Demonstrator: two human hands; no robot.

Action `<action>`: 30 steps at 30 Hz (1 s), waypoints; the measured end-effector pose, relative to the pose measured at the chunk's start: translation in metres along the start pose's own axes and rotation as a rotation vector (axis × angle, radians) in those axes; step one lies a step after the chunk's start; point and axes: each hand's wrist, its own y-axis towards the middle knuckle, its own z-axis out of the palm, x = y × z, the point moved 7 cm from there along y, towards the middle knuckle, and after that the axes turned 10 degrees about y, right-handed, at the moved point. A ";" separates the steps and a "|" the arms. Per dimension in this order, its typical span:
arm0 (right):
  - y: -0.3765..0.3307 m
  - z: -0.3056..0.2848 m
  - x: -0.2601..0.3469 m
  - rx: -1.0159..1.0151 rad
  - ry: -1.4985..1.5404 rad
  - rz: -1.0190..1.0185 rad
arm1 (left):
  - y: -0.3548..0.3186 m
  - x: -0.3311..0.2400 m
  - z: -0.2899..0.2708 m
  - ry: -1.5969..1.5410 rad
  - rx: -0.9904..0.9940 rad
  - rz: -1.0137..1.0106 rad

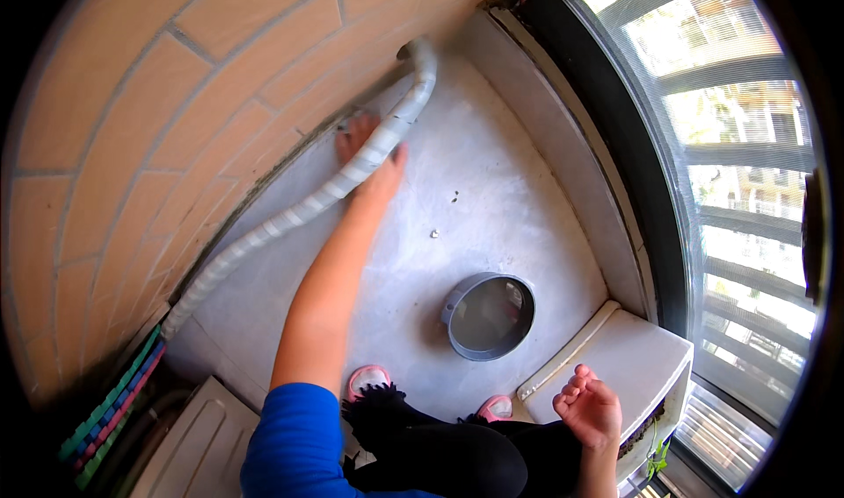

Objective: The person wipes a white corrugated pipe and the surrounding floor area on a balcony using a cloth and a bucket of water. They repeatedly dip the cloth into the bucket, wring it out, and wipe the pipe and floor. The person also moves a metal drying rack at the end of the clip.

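Grey tape-wrapped hose ran along the brick wall's foot, left hand spread flat beneath it on the concrete floor, right hand loosely curled, empty, over a white box, grey round bowl between.

A grey round bowl sits on the concrete floor, near a white planter. Tan tiled wall at left; window railing at right.
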 end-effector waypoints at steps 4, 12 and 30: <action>0.004 0.001 -0.001 0.013 -0.016 0.003 | -0.032 0.038 -0.014 0.160 0.054 -0.059; -0.003 0.007 -0.005 0.066 -0.016 0.048 | -0.090 0.078 -0.040 0.106 0.141 -0.199; 0.004 0.018 -0.007 0.064 -0.067 0.000 | -0.060 0.038 -0.032 0.106 0.239 0.024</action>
